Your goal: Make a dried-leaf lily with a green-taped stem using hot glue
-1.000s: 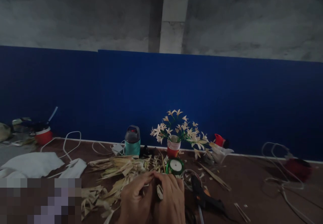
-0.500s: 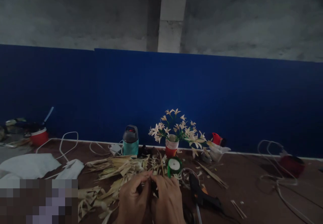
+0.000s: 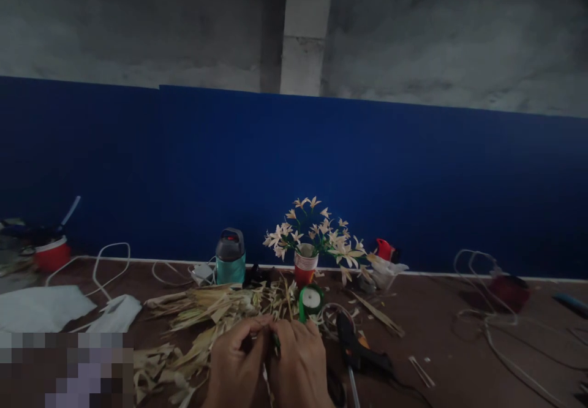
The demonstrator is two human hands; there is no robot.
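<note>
Head view: pale dried husks (image 3: 202, 304), a green-and-white tape roll (image 3: 311, 298), a red-and-white paper cup (image 3: 305, 268) of cream flowers and a black glue gun (image 3: 362, 356) crowd around on the brown tabletop (image 3: 441, 316). Left hand (image 3: 236, 359) and right hand (image 3: 298, 359), fingers curled in a close pinch, largely hide the slender piece (image 3: 277, 343) between them; only dark green and a thin pale strip show.

Dim light falls on a grey wall (image 3: 184, 22), blue panels (image 3: 220, 157) and brown tabletop (image 3: 450, 353).
</note>
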